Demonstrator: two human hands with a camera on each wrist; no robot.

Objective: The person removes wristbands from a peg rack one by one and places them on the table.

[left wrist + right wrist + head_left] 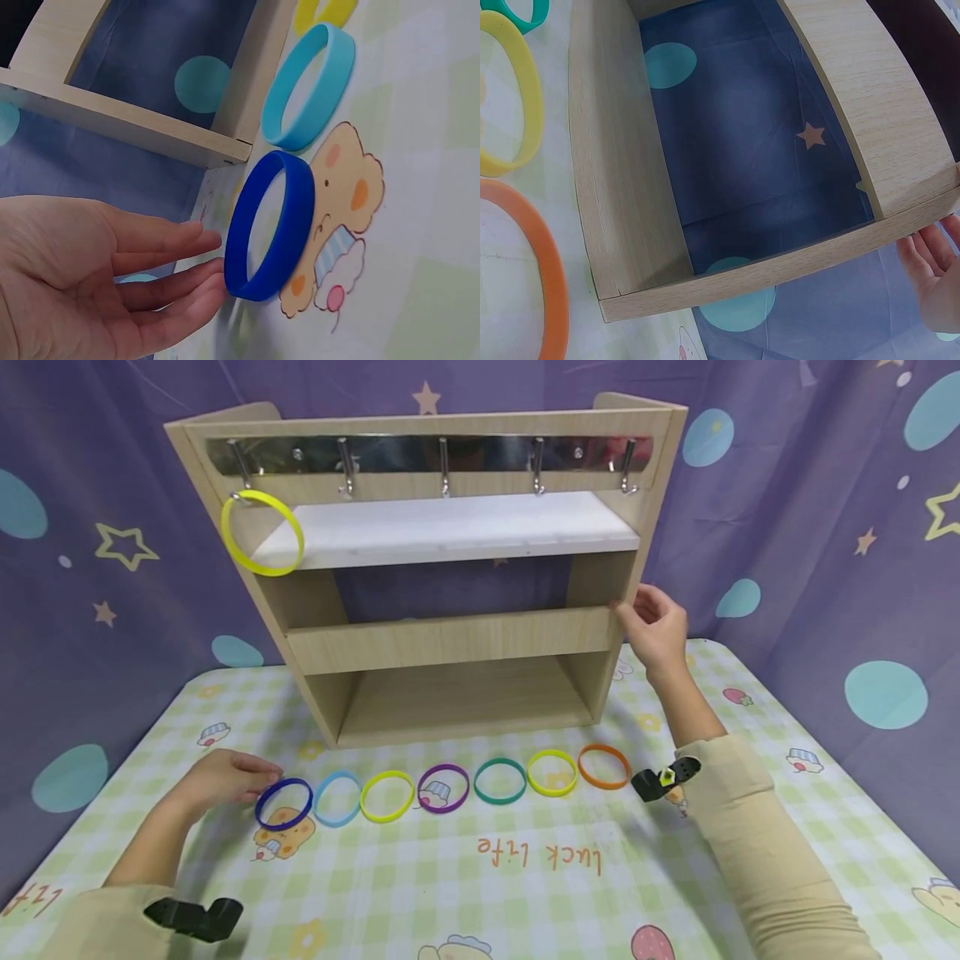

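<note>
My left hand [221, 781] is low at the left of the table, its fingers loosely extended. In the left wrist view, its fingertips are right at the rim of a dark blue wristband [300, 217]. My right hand [656, 631] touches the right side panel of a wooden rack [450, 641], with the thumb by the front edge. In the right wrist view, its fingertips meet the panel's outer face. A yellow wristband [273, 572] hangs from the leftmost hook [242, 464] of the rack's metal strip; the other hooks are bare.
Right of the dark blue band, a row of wristbands lies on the checkered tablecloth [420, 893]: light blue [330, 90], yellow, purple [442, 811], green [500, 801], yellow and orange [553, 292]. A white shelf [450, 531] crosses the rack. A purple patterned curtain [817, 577] hangs behind.
</note>
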